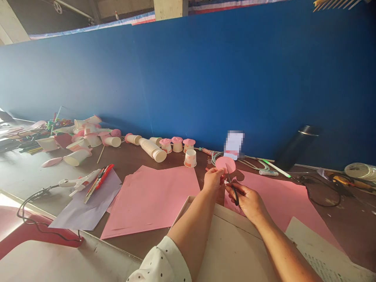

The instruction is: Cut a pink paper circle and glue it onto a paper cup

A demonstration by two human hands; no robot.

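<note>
My left hand (213,179) pinches a round pink paper disc (225,164) and holds it up above the table. My right hand (247,199) is closed around the handles of black scissors (232,186), whose blades point up into the lower edge of the disc. Both hands hover over a pink paper sheet (282,199) with a curved cut-out at its near corner.
A stack of pink sheets (152,199) lies to the left, next to a glue gun (76,183) and a red cutter (102,177) on lilac paper. Paper cups (152,149), some with pink tops, line the blue wall. A dark flask (293,147) and cables (321,192) sit at right.
</note>
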